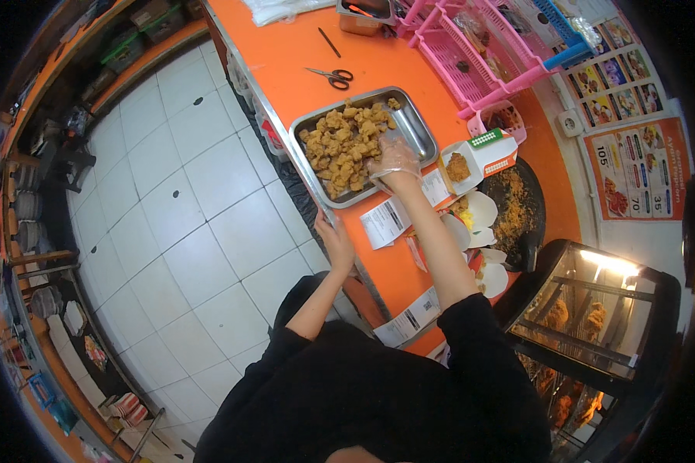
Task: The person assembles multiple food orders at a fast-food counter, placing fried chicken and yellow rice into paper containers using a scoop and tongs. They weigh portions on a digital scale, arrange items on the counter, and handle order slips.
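Observation:
A metal tray (418,133) on the orange counter holds a heap of small fried chicken pieces (340,147), mostly in its left part. My right hand (396,162), in a clear plastic glove, reaches into the tray with its fingers curled at the right side of the heap, against the pieces. Its fingertips are partly hidden. My left hand (335,242) is bare and rests at the counter's metal edge, just below the tray's near corner, fingers stretched out. To the right of the tray, an open paper box (479,157) contains a larger fried piece (457,167).
Paper receipts (384,222) and open food boxes (483,208) lie beside my right forearm. Farther right are a black pan of crumbs (510,204) and a lit warmer cabinet (594,309). Beyond the tray sit scissors (336,78) and pink baskets (479,54). White floor tiles (177,201) lie left.

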